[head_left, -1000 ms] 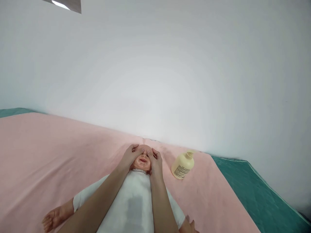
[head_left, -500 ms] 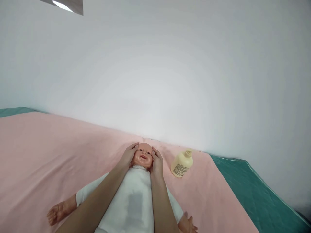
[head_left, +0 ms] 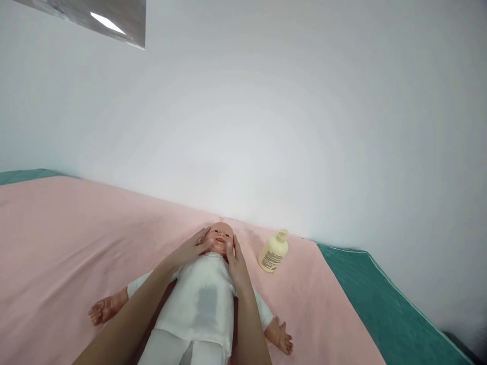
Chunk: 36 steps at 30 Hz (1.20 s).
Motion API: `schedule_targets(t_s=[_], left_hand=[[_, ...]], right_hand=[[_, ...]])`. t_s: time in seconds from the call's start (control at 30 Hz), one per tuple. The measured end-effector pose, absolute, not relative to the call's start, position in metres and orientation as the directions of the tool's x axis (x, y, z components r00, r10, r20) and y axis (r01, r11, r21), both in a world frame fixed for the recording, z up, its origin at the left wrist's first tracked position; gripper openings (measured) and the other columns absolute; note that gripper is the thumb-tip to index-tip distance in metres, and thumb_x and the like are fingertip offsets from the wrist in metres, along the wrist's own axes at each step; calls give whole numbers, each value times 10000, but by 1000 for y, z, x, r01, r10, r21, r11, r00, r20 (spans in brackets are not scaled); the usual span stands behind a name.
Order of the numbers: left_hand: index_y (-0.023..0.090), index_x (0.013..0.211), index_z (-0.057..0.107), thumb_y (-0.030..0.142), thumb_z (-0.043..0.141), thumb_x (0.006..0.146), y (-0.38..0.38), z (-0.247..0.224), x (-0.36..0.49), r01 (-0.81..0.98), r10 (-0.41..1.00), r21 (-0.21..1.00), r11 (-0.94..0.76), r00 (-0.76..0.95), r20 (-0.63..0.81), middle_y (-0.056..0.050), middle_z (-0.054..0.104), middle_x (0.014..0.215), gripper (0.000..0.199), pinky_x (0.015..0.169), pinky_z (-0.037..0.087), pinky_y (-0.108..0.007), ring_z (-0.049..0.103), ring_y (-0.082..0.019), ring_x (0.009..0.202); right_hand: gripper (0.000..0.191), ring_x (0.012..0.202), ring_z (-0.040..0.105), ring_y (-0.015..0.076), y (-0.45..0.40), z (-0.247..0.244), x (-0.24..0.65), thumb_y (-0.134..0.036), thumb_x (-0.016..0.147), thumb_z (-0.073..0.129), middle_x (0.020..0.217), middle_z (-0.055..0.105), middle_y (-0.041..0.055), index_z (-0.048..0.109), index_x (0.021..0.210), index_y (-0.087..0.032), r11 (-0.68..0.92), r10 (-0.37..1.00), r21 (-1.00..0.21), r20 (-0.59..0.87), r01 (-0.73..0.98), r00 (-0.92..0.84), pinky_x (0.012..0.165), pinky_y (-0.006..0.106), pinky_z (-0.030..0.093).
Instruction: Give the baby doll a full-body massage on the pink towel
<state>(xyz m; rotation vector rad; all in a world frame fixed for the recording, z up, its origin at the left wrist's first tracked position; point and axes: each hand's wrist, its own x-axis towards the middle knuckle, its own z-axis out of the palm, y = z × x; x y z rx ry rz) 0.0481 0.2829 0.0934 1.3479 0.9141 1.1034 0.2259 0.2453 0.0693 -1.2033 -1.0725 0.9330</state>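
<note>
A baby doll (head_left: 205, 294) in white clothes lies on its back on a pink sheet, arms spread to both sides. My left hand (head_left: 194, 247) rests against the left side of the doll's head, thumb on its cheek. On the other side of the head, my right hand (head_left: 236, 258) touches the cheek with its thumb, its fingers stretched up beside the head. Both hands have their fingers apart. A pale yellow pump bottle (head_left: 273, 252) stands to the right of the doll's head.
The pink sheet (head_left: 76, 228) covers a surface that meets a pale wall (head_left: 266, 101). Green cloth (head_left: 384, 289) shows at the right and at the far left. A grey shiny panel (head_left: 122, 20) hangs at the top left.
My hands have slid down from the sides of the doll's head, and the thumbs now lie on its cheeks. The view has shifted, showing more of the doll's lower body.
</note>
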Motion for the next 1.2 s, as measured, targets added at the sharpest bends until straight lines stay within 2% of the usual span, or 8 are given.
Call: schedule_targets(t_s=[0.07, 0.13, 0.23, 0.33, 0.57, 0.8, 0.97, 1.2], left_hand=[[231, 1273, 565, 468, 751, 675, 279, 89, 51, -77, 947, 991, -105, 297, 124, -88, 469, 1422, 670, 1058, 380, -379, 406, -310, 1322], [207, 1338, 494, 445, 759, 674, 277, 81, 57, -123, 941, 986, -109, 307, 142, -116, 457, 1428, 754, 1036, 410, -389, 448, -312, 1291], [175, 1390, 415, 426, 770, 657, 276, 71, 67, -170, 963, 978, -124, 219, 160, -144, 434, 1440, 852, 1035, 419, -377, 461, -300, 1283], [172, 1375, 440, 437, 753, 667, 276, 69, 69, -130, 975, 981, -142, 154, 162, -130, 452, 1430, 819, 1041, 410, -342, 453, -285, 1291], [188, 1427, 394, 450, 680, 739, 276, 75, 60, -13, 969, 987, -161, 188, 161, -98, 500, 1395, 789, 1075, 350, -365, 476, -273, 1274], [195, 1438, 383, 560, 563, 808, 280, 72, 58, 39, 964, 980, -194, 194, 183, -75, 399, 1468, 750, 1133, 222, -367, 350, -264, 1362], [206, 1409, 429, 583, 526, 820, 274, 81, 59, -14, 970, 988, -156, 186, 156, -59, 410, 1465, 706, 1129, 233, -325, 355, -251, 1360], [201, 1418, 397, 471, 683, 732, 271, 82, 62, 6, 957, 981, -194, 223, 187, -101, 433, 1448, 791, 1080, 335, -374, 411, -294, 1321]], right_hand=[[813, 1323, 404, 243, 238, 71, 223, -532, 773, 669, 1444, 418, 64, 338, 1451, -229, 123, 971, -990, 135, 73, 197, 1095, 395, 312], [884, 1333, 388, 251, 237, 68, 218, -508, 750, 701, 1467, 380, 70, 281, 1473, -220, 139, 964, -983, 162, 120, 211, 1096, 397, 311], [870, 1321, 404, 266, 242, 62, 213, -469, 709, 742, 1449, 412, 61, 350, 1447, -228, 162, 940, -976, 198, 146, 279, 1091, 399, 317], [807, 1290, 443, 275, 247, 60, 213, -453, 717, 733, 1403, 474, 58, 402, 1421, -237, 163, 928, -971, 210, 173, 308, 1076, 408, 337], [696, 1306, 426, 249, 247, 61, 217, -455, 789, 653, 1408, 468, 39, 425, 1409, -236, 200, 921, -958, 255, 204, 294, 1075, 369, 340], [716, 1326, 402, 232, 253, 56, 225, -586, 842, 531, 1429, 435, 65, 391, 1426, -195, 202, 935, -958, 251, 206, 250, 1093, 365, 309], [705, 1316, 416, 233, 249, 60, 223, -592, 841, 534, 1418, 453, 58, 406, 1419, -207, 172, 944, -971, 210, 165, 255, 1090, 369, 316], [798, 1303, 431, 246, 247, 64, 215, -489, 743, 701, 1419, 456, 50, 389, 1429, -227, 148, 939, -971, 198, 187, 281, 1066, 358, 362]])
